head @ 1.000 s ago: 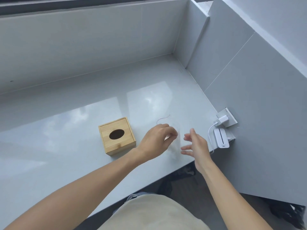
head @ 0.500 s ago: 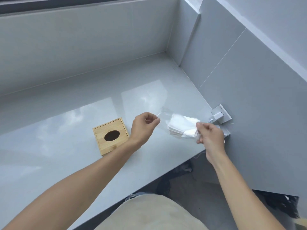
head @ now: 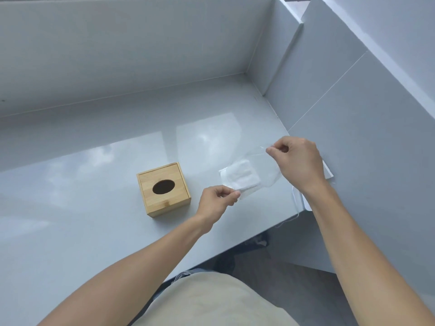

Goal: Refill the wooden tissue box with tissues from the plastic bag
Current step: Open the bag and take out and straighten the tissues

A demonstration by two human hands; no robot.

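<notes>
1. Left of centre in the frame, we see the square light-wood tissue box with a dark oval slot (head: 164, 188) standing upright on the glossy grey counter (head: 82, 220), lid on, no tissue showing in the slot.
2. Just right of it, our left hand (head: 217, 201) pinches the lower corner of the clear plastic bag (head: 253, 170).
3. Inside the bag lies a folded white tissue stack (head: 240, 176), held above the counter between both hands.
4. At centre right, our right hand (head: 297, 162) pinches the bag's upper edge, fingers narrow.
5. The bag's long axis slants lower left to upper right; the box lies left of it, nearer our left hand.
6. We read no brand or writing anywhere.
</notes>
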